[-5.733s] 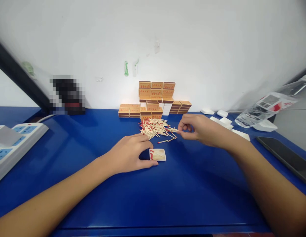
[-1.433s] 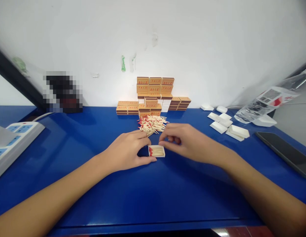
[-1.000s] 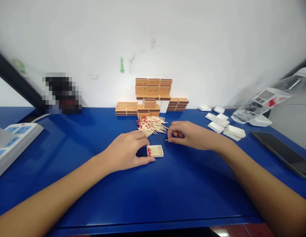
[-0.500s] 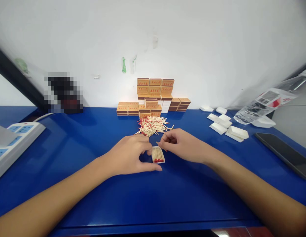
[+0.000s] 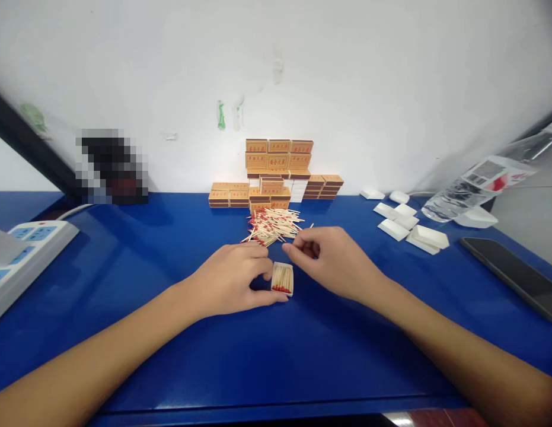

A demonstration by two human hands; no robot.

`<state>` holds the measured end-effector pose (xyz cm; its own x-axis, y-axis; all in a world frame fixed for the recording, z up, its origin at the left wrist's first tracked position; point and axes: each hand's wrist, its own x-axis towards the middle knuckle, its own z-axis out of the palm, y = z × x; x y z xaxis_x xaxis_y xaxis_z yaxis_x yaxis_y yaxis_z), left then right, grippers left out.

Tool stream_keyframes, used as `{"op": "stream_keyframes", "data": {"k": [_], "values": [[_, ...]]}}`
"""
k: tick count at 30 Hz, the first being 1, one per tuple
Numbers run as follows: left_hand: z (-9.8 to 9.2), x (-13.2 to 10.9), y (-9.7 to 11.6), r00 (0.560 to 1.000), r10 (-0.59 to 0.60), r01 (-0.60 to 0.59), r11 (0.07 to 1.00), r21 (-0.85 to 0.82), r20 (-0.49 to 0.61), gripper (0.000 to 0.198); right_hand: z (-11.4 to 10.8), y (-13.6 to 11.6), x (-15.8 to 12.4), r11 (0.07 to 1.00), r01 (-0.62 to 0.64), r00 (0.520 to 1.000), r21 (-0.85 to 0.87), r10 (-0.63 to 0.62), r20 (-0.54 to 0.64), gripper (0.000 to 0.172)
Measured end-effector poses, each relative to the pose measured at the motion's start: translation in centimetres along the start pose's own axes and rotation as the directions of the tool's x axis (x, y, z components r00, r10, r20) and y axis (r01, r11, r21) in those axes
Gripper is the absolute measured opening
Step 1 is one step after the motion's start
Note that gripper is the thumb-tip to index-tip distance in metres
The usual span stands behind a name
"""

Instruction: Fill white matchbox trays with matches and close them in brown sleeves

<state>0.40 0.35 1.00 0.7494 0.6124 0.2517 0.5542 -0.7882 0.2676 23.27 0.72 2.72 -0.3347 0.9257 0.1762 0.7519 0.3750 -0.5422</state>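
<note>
A small white matchbox tray (image 5: 283, 279) filled with red-tipped matches lies on the blue table (image 5: 276, 356), its red tips toward me. My left hand (image 5: 233, 279) curls around the tray's left side, thumb and fingers touching it. My right hand (image 5: 331, 258) hovers just right of the tray, fingertips pinched together near its far end; whether it holds a match I cannot make out. A loose pile of matches (image 5: 273, 225) lies just beyond both hands.
Stacked orange matchboxes (image 5: 278, 172) stand against the white wall. Empty white trays (image 5: 407, 225) lie at the right, with a plastic bottle (image 5: 475, 190) and a dark phone (image 5: 516, 279). A white power strip (image 5: 22, 255) sits at the left edge.
The tray has been turned from lying crosswise to pointing toward me. My right hand went to the match pile and came back beside the tray. My left hand stayed on the tray.
</note>
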Motion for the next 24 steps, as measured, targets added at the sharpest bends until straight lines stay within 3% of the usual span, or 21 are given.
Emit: {"op": "stream_keyframes", "data": {"k": [5, 9, 15, 21, 24], "values": [[-0.1, 0.1, 0.2, 0.996, -0.056, 0.058, 0.998, 0.026, -0.075, 0.052, -3.4, 3.0, 1.6, 0.987, 0.013, 0.982, -0.161, -0.043, -0.183, 0.031], [0.2, 0.2, 0.5, 0.991, -0.074, 0.077, 0.996, 0.032, -0.109, 0.063, -5.2, 5.1, 2.5, 0.964, 0.021, 0.998, -0.265, -0.034, -0.046, 0.024], [0.5, 0.2, 0.3, 0.991, -0.122, 0.126, 0.99, 0.058, -0.056, 0.052, -3.6, 5.1, 2.2, 0.939, -0.098, 0.981, -0.329, 0.147, 0.126, 0.033], [0.4, 0.1, 0.2, 0.992, -0.112, 0.116, 0.992, 0.051, -0.062, 0.055, -2.4, 6.0, 2.2, 0.93, -0.058, 0.993, -0.362, 0.092, 0.078, 0.029], [0.5, 0.1, 0.2, 0.993, -0.109, 0.111, 0.993, 0.046, -0.051, 0.054, -2.4, 6.3, 2.4, 0.945, -0.057, 0.988, -0.321, 0.099, 0.117, 0.023]]}}
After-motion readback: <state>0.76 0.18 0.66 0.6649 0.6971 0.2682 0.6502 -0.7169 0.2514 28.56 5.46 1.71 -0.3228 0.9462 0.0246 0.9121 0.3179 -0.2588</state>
